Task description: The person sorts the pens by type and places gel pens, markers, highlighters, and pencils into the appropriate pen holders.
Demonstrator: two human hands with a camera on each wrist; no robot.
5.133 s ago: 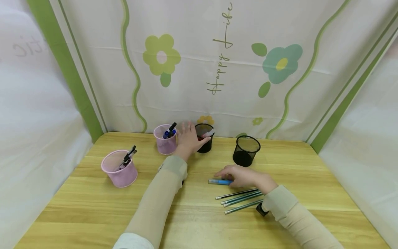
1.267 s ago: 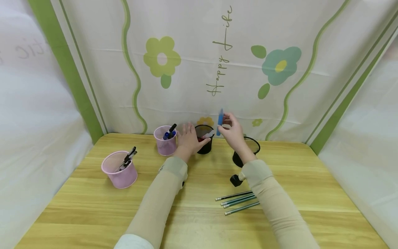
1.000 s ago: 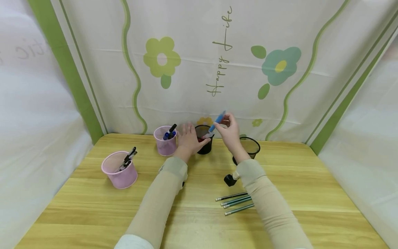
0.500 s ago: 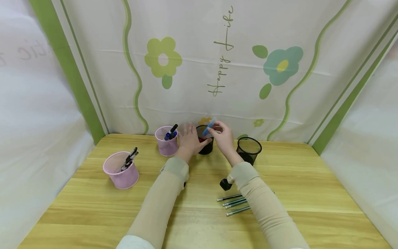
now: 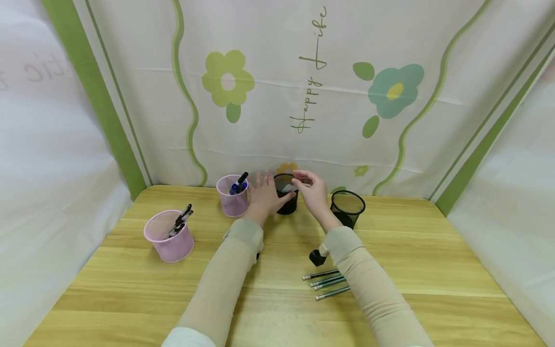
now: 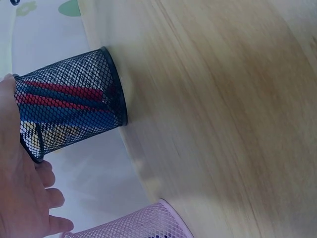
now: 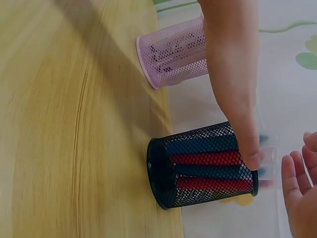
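Note:
A black mesh pen cup (image 5: 287,207) stands at the back of the table. Through its mesh, several red and blue markers (image 7: 205,157) show in the right wrist view, their clear caps (image 7: 268,155) above the rim. My left hand (image 5: 263,195) rests against this cup with fingers spread; its thumb (image 7: 246,148) presses on the side near the rim. My right hand (image 5: 314,195) hovers beside the rim on the right, fingers bent loosely and nothing between them. In the right wrist view its fingertips (image 7: 289,168) are apart from the caps.
A pink mesh cup (image 5: 233,206) with pens stands left of my left hand; another pink cup (image 5: 173,249) is nearer. A second black cup (image 5: 348,212) stands to the right. Several pencils (image 5: 325,284) lie partly under my right forearm.
My right hand picked up a blue marker from the table, carried it over to the black cup, lowered it in and let go. The left hand has stayed at the cup.

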